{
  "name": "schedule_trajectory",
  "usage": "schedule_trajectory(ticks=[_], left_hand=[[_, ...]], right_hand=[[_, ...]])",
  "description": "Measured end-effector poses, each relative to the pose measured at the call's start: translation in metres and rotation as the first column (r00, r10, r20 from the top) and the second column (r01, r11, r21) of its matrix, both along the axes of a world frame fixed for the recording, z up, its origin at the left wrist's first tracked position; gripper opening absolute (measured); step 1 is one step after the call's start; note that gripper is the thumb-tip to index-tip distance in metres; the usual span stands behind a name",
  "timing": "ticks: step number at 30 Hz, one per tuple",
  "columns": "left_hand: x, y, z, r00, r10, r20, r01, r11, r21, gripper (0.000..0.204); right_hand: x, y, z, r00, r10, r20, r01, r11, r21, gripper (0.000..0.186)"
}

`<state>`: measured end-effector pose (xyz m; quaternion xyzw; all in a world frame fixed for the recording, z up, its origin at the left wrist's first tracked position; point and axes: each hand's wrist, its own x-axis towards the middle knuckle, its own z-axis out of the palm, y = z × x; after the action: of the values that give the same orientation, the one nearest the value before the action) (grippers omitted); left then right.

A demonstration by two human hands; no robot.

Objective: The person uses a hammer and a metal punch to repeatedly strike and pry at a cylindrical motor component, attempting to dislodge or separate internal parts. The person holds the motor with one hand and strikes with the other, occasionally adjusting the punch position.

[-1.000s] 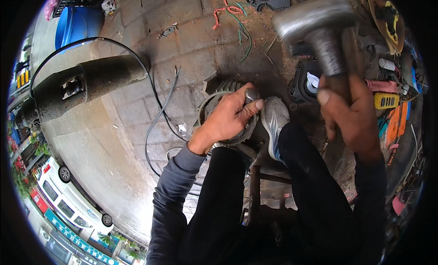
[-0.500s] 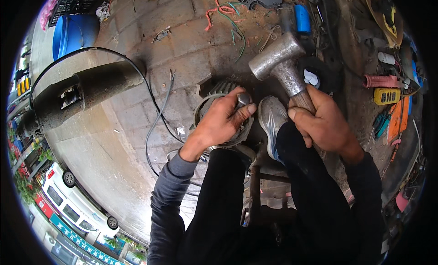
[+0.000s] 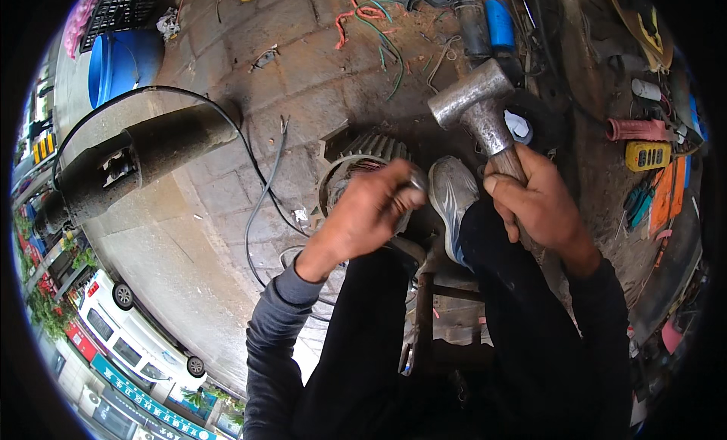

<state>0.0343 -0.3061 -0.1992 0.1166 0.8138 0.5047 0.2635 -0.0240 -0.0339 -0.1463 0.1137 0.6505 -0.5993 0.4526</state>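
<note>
My left hand (image 3: 363, 216) is closed on a short metal punch (image 3: 415, 181), slightly blurred, over a finned motor housing (image 3: 363, 148) with a round open end; the hand hides part of its inside. My right hand (image 3: 530, 194) grips the wooden handle of a heavy steel hammer (image 3: 469, 92), its head held up to the right of the housing. Just right of my left hand is my grey shoe (image 3: 454, 194).
Black and grey cables (image 3: 269, 190), a dark metal tube (image 3: 159, 145) and a blue bucket (image 3: 117, 65) lie left. Scattered wires (image 3: 386, 54), a yellow control box (image 3: 647, 156) and orange tools (image 3: 666, 205) lie beyond and right. A white van (image 3: 136, 326) stands at lower left.
The raised hammer came down and leftward, then shifted slightly right. My left hand has drawn back slightly toward me with the punch, uncovering more of the housing's fins and rim.
</note>
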Motion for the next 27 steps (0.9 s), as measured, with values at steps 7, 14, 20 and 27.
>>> schedule_trajectory(ticks=[7,14,20,27], left_hand=[[-0.020,-0.054,-0.009,0.683,0.625,0.378,-0.719,0.487,0.496,0.024],[-0.010,-0.049,-0.017,0.782,0.494,0.380,-0.622,0.577,0.530,0.027],[-0.006,-0.048,-0.019,0.851,0.435,0.293,-0.525,0.685,0.505,0.028],[-0.006,-0.044,-0.017,0.851,0.435,0.294,-0.524,0.735,0.430,0.024]], right_hand=[[-0.001,-0.004,0.002,0.999,-0.013,0.039,0.013,1.000,0.016,0.012],[-0.001,-0.010,0.004,0.999,0.026,0.028,-0.027,0.999,0.020,0.011],[0.001,-0.011,0.002,0.999,0.027,0.037,-0.028,0.999,0.026,0.011],[0.003,-0.009,-0.002,0.999,0.030,0.022,-0.031,0.999,0.032,0.011]])
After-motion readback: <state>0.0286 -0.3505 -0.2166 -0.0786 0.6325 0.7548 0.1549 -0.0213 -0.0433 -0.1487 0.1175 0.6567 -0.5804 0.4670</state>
